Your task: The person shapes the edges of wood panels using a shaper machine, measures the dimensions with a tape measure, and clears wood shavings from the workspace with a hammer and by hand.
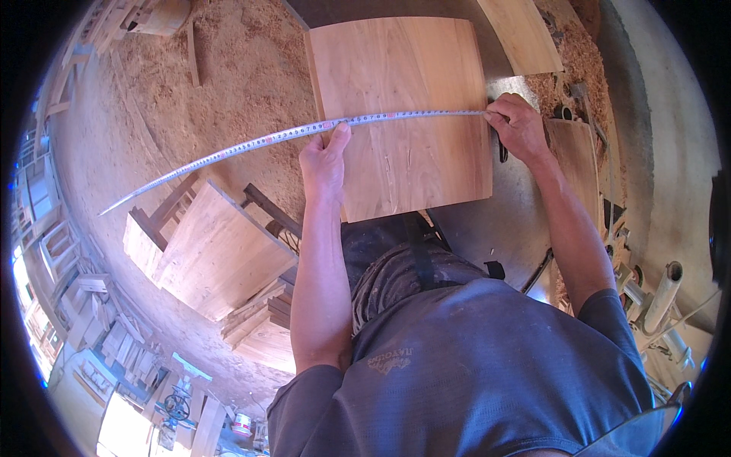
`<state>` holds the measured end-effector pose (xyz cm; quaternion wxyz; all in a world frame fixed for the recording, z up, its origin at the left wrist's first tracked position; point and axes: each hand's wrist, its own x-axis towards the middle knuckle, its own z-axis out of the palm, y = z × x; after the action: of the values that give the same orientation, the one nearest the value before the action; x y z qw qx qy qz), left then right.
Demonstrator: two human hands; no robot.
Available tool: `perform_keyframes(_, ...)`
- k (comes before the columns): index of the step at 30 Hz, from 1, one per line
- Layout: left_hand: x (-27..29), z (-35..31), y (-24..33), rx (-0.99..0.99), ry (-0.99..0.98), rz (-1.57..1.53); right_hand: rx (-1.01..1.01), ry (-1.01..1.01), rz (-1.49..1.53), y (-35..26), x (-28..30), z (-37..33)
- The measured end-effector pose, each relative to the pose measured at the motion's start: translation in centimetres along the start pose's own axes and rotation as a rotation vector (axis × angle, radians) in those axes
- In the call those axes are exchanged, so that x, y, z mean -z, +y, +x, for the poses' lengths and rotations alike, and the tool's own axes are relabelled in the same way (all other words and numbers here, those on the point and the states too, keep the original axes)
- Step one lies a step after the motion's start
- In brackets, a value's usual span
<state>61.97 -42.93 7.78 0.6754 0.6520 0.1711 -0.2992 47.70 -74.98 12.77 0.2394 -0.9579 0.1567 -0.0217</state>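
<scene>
Sawdust-strewn floor [244, 84] is spreading beyond the left hand [324, 164]. A wooden panel [415, 167] is lying between it and the right hand [518, 126]. A measuring tape [426, 114] is crossing the panel, right fingertips pinching its end, left thumb clamping it.

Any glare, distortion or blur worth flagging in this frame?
Head view: the wooden panel looks bowed along its top edge; bright patches blow out lower left; bluish haze streaks the dark shirt; the tape measure has far-left markings too fine to read.

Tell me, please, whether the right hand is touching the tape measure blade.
Touching: the head view shows the right hand pinching the tape measure blade at one end.
</scene>
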Motion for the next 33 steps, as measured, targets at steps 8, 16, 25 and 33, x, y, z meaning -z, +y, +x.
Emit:
perform_keyframes(8, -0.5, -0.5, 0.8, 0.017, 0.009, -0.013, -0.006, -0.011, 0.011, 0.1, 0.1, 0.1)
perform_keyframes(16, -0.2, -0.5, 0.8, 0.033, 0.005, -0.002, -0.025, -0.025, 0.009, -0.2, 0.2, 0.2)
perform_keyframes(25, -0.1, -0.1, 0.5, 0.021, 0.054, 0.213, -0.006, -0.06, -0.013, 0.5, -0.3, -0.1)
perform_keyframes(33, 1.1, 1.4, -1.6, -0.056, -0.01, 0.042, -0.157, -0.218, -0.077, 0.8, 2.1, 0.0)
